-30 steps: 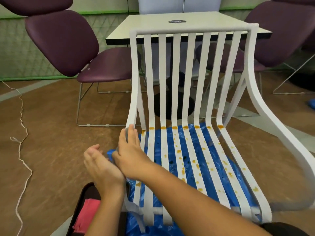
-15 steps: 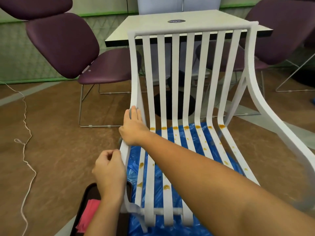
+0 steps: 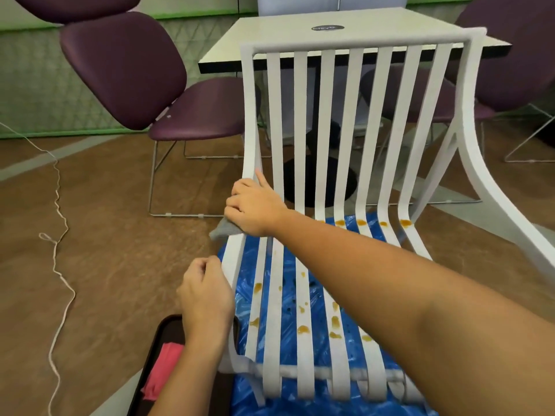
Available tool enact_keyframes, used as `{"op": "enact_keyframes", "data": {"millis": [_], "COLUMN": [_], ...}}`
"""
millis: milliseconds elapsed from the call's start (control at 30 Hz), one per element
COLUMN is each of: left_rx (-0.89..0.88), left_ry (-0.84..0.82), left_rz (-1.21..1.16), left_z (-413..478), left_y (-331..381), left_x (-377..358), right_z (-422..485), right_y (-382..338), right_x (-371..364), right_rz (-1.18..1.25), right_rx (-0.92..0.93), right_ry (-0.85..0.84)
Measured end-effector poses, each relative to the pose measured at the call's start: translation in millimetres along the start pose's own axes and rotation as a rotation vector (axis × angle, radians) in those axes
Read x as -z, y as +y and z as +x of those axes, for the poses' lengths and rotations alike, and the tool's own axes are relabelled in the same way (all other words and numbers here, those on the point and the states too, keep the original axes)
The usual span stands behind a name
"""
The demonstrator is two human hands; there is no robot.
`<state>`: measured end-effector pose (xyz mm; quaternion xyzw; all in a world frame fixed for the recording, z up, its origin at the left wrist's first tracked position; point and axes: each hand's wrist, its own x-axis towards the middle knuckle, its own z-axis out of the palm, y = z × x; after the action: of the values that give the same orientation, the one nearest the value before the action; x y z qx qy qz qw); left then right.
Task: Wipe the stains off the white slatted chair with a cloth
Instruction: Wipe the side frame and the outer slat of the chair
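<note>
The white slatted chair point(image 3: 357, 121) stands in front of me, its seat slats dotted with orange-brown stains point(image 3: 303, 328). My right hand point(image 3: 255, 208) presses a grey cloth point(image 3: 223, 231) onto the leftmost slat where the seat bends up into the back. A corner of the cloth sticks out under the palm. My left hand point(image 3: 207, 298) is closed on the chair's left edge, lower down on the seat. A row of stains point(image 3: 362, 222) runs along the bend on the right slats.
A blue plastic sheet point(image 3: 288, 394) lies under the chair. A dark tray point(image 3: 168, 340) with a pink cloth point(image 3: 162, 370) sits at the lower left. Purple chairs point(image 3: 126, 70) and a white table point(image 3: 354, 28) stand behind. A white cord point(image 3: 57, 265) trails over the brown floor at left.
My right hand has slid the cloth up the leftmost slat from mid-seat to the bend. My left hand has moved from beside the right hand onto the chair's left edge.
</note>
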<state>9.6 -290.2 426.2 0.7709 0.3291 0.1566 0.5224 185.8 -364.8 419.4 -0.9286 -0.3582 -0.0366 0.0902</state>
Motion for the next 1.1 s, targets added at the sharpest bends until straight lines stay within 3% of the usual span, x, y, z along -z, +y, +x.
{"op": "enact_keyframes", "data": {"millis": [133,267,367,467,600,733,900,1033,1100], "left_rx": [0.027,-0.005,-0.036,-0.032,-0.008,0.008,-0.004,0.033,0.033], "left_ry": [0.081,0.129,0.134,0.113,0.081,0.06,0.042,0.035,0.029], "left_rz": [-0.029,-0.079,-0.099,-0.082,-0.085,-0.071,-0.101,-0.094,-0.088], "left_z": [2,2,3,4,4,6,9,7,5], "left_y": [-1,-4,-6,-8,-9,-7,-7,-7,-5], "left_x": [-1,-3,-4,-5,-3,-4,-4,-4,-4], "right_z": [-11,-73,-83,-45,9,0,-95,-85,-54], "right_y": [-25,-55,-55,-33,-5,-24,-69,-60,-38], "right_x": [4,-9,-6,7,7,-2,-17,-13,-5], "right_rz": [0.087,0.378,0.428,0.379,0.284,0.309,0.581,0.405,0.341], "right_rx": [-0.032,0.133,0.207,0.083,-0.16,-0.25,0.011,0.175,0.121], "right_ry": [0.044,0.077,0.016,-0.043,0.023,0.121,0.219,0.157,0.094]}}
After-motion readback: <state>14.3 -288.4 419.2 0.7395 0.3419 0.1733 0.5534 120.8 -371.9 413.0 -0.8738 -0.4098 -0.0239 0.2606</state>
